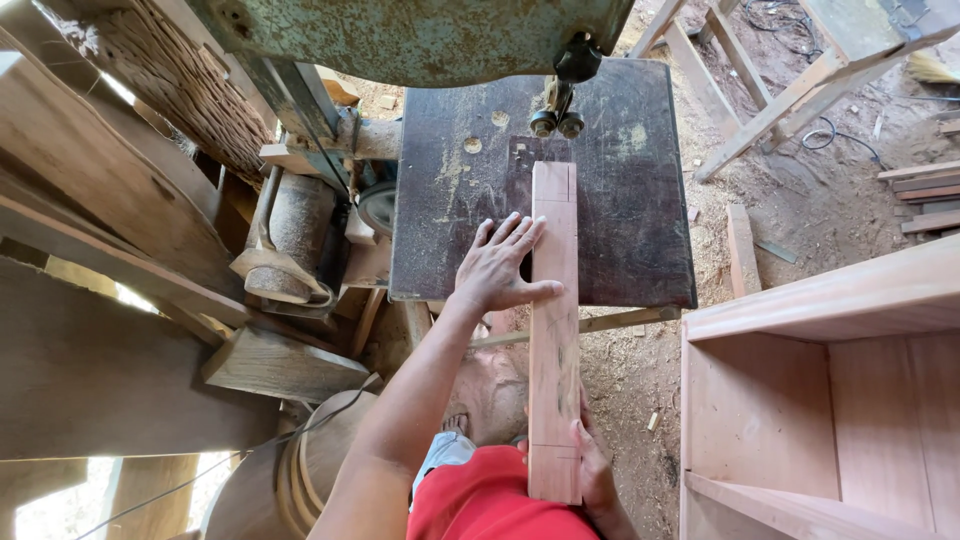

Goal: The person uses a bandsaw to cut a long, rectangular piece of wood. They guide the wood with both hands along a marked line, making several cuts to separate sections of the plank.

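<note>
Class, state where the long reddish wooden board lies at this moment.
In the head view the long reddish wooden board lies lengthwise at centre, its far end on the dark saw table below the blade guide, between the left hand and right hand.

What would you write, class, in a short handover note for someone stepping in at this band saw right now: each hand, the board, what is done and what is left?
Left hand: flat on the saw table, fingers spread, thumb pressed against the board's left edge.
Right hand: gripping the near end of the wooden board from its right side.
Board: lies lengthwise on the table, far end just short of the blade guide, near end overhanging towards the body.
Done: pencil lines marked across both ends.
Left: no cut is visible in the board yet.
</note>
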